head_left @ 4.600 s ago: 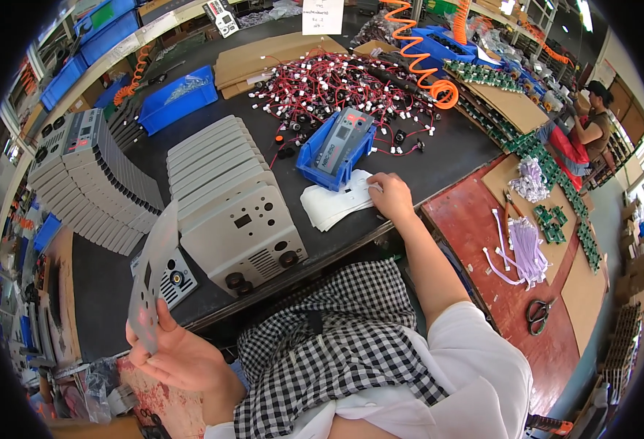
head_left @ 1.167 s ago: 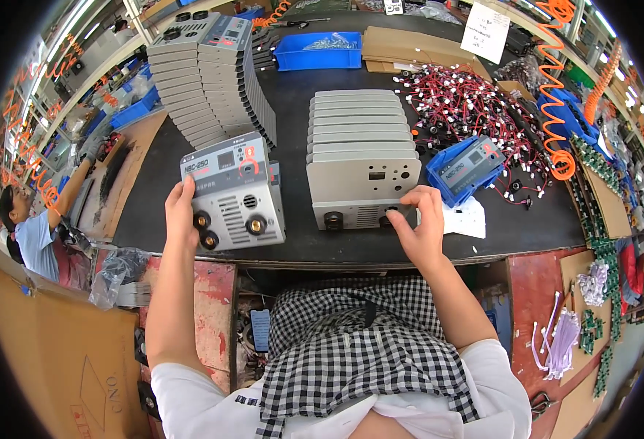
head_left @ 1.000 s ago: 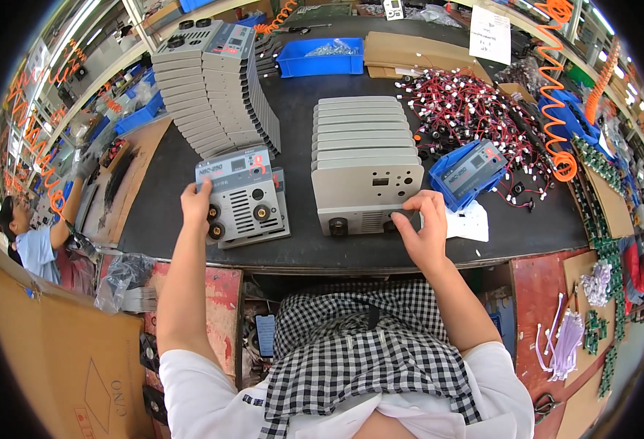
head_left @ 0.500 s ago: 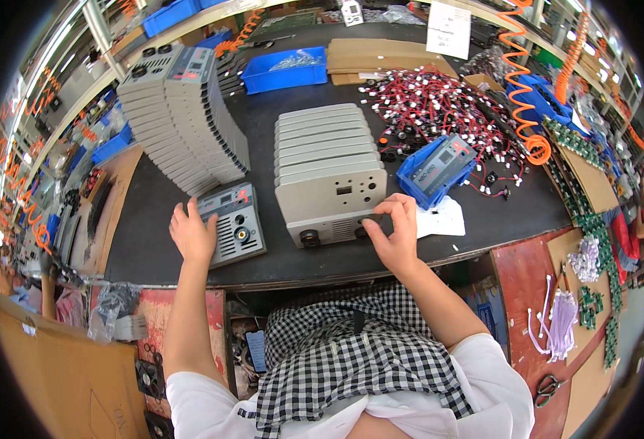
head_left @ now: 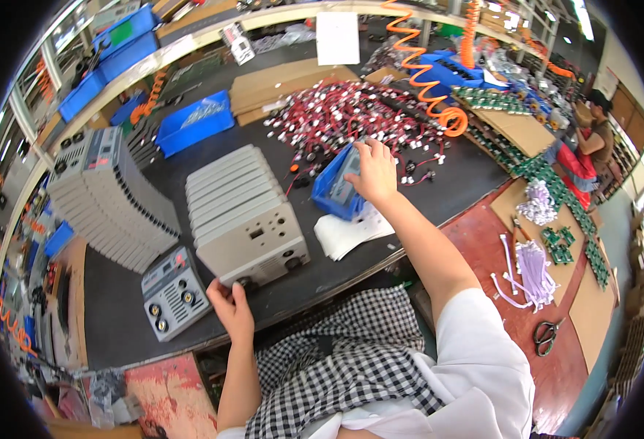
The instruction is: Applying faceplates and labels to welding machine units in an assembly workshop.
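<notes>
A row of grey front panels (head_left: 259, 228) stands on edge, its nearest face showing cut-outs and a black knob (head_left: 245, 283) at the lower left corner. My left hand (head_left: 234, 314) is by that corner, thumb and forefinger apart, close to the knob. My right hand (head_left: 377, 174) reaches over a small blue bin (head_left: 329, 192), fingers spread at the edge of a grey-blue label plate (head_left: 345, 181) in it; no grip shows. Left of my left hand, another grey panel (head_left: 175, 293) lies flat, with a dark label and round sockets.
A tall leaning stack of labelled panels (head_left: 109, 208) stands at left. Behind are a blue bin of screws (head_left: 194, 124), cardboard (head_left: 285, 84) and a heap of red-black wires (head_left: 344, 113). White paper (head_left: 351, 230) lies under the small bin. Scissors (head_left: 547, 336) and green circuit boards (head_left: 558, 244) lie right.
My right hand has left the front panel and moved to the label plates in the small blue bin. My left hand has gone from the flat panel to the standing row's corner. The view has turned right.
</notes>
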Motion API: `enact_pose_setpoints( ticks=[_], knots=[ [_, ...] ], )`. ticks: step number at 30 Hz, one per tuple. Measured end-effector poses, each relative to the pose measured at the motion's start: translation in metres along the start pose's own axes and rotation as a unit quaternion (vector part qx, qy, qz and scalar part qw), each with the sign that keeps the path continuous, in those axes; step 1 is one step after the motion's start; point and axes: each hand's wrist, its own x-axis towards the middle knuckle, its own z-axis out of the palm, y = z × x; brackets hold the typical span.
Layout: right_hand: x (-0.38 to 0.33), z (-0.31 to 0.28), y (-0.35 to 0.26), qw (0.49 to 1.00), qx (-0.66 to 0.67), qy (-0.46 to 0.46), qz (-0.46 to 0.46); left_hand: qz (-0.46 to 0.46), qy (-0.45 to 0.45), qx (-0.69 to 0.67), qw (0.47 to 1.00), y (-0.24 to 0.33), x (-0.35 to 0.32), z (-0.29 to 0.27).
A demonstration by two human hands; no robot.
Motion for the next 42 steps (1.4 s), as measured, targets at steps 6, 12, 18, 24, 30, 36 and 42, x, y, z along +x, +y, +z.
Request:
enact_pose_setpoints(
  ticks=[6, 12, 18, 24, 30, 36, 42],
  knots=[
    [0.03, 0.023, 0.047, 0.977, -0.087, -0.152, 0.122, 0.033, 0.027, 0.007, 0.999, -0.009, -0.008, -0.004],
    [0.026, 0.026, 0.058, 0.981, -0.006, -0.097, 0.168, 0.028, 0.022, 0.035, 0.999, -0.005, -0.01, 0.003],
    [0.038, 0.019, 0.06, 0.973, 0.043, -0.113, 0.198, 0.063, 0.034, 0.021, 0.997, -0.006, -0.015, -0.002],
    [0.029, -0.028, 0.03, 0.972, 0.176, -0.038, 0.15, 0.142, 0.065, 0.073, 0.985, 0.026, -0.018, -0.02],
    [-0.068, -0.113, -0.082, 0.887, 0.428, -0.152, -0.08, 0.26, -0.141, 0.06, 0.953, 0.117, -0.014, 0.01],
    [-0.113, -0.128, -0.132, 0.721, 0.672, -0.122, -0.119, 0.231, -0.25, -0.023, 0.94, 0.135, -0.043, 0.033],
    [-0.116, -0.116, -0.136, 0.684, 0.694, -0.215, -0.058, 0.118, -0.249, -0.069, 0.959, 0.135, -0.047, 0.023]
  ],
)
